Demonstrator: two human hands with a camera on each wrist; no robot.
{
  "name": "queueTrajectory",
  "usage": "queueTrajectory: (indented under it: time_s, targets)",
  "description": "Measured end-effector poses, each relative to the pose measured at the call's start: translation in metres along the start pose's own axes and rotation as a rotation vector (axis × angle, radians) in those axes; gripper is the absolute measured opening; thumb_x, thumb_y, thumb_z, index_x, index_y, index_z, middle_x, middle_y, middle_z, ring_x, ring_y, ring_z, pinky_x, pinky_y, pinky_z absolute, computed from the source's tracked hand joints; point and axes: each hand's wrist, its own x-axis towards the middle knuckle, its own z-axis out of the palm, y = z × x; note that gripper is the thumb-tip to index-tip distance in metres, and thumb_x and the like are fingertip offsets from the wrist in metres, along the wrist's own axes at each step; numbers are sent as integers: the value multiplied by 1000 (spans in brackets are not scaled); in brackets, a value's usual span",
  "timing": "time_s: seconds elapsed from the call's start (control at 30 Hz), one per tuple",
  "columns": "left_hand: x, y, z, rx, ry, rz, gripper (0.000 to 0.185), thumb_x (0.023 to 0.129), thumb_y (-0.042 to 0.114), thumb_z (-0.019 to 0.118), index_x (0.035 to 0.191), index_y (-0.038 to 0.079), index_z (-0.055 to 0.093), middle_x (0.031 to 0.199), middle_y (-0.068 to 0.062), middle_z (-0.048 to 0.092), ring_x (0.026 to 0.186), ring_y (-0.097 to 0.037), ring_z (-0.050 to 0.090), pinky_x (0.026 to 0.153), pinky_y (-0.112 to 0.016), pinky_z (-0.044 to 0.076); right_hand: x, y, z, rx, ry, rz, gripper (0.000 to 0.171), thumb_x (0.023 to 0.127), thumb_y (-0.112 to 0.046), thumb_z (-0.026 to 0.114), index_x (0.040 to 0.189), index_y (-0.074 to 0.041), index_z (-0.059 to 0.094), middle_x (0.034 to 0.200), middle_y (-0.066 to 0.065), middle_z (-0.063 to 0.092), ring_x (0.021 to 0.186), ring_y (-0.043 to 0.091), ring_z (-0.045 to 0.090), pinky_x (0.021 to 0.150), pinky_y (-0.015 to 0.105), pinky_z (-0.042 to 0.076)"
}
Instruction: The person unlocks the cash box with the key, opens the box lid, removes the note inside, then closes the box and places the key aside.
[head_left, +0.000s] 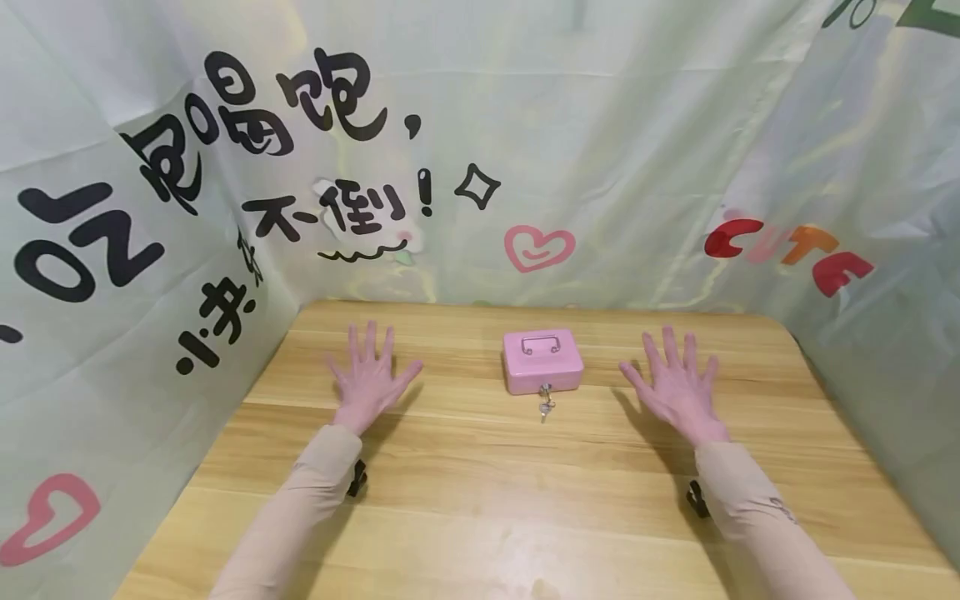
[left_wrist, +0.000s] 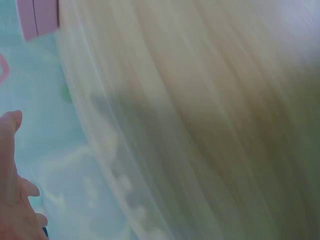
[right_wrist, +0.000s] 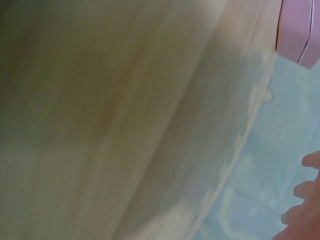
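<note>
A small pink cash box (head_left: 542, 360) with a metal handle on its lid sits shut on the wooden table (head_left: 480, 492), towards the back middle. A key (head_left: 546, 406) hangs from the lock on its front. My left hand (head_left: 370, 377) is spread flat, palm down, left of the box. My right hand (head_left: 677, 386) is spread the same way to its right. Neither hand touches the box. In the blurred left wrist view a corner of the pink box (left_wrist: 37, 17) shows at the top left, and my fingers (left_wrist: 11, 165) at the left edge. The right wrist view shows a box corner (right_wrist: 300, 30) and fingertips (right_wrist: 305, 190).
Pale green printed cloth (head_left: 600, 150) with black characters, pink hearts and the word CUTE walls in the table at the back and both sides. Black wrist camera mounts (head_left: 357, 478) show under both beige sleeves.
</note>
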Motion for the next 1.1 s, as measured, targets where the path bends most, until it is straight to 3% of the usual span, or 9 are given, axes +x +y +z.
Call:
queueTrajectory:
  time_s: [0.4,0.53,0.63,0.77,1.1]
  targets:
    - [0,71,26,-134,-32,64,92,94,74,40,163,21,11,171,-6,-11,158,-38,-12,118,-80,0,7,-31,10,43,-57,-21,88,100,-68,29,162,-7,15,169,23,-6,153,52,-8,117,81,-8]
    - [0,94,33,-232,-70,103,92,95,73,39,163,18,12,171,-8,-7,158,-38,-8,120,-78,2,4,-40,14,57,-71,-27,87,101,-67,29,161,-5,17,168,27,0,153,54,-2,118,80,-3]
    - [2,109,34,-367,-112,131,92,96,70,42,163,13,14,171,-13,-2,158,-38,-7,122,-75,3,1,-47,17,58,-61,-39,84,102,-64,30,160,-4,21,166,30,10,152,54,8,119,79,4]
    - [6,124,36,-538,-174,146,95,96,66,48,162,6,14,171,-18,0,158,-36,-6,127,-65,5,-2,-56,20,49,-24,-70,77,104,-57,35,156,-1,29,161,32,25,149,54,22,119,78,14]
    - [18,145,44,-698,-226,195,95,96,55,58,161,3,14,169,-21,9,157,-39,14,127,-61,18,-6,-72,25,54,0,-104,76,103,-54,41,154,2,33,158,33,32,146,51,30,118,76,21]
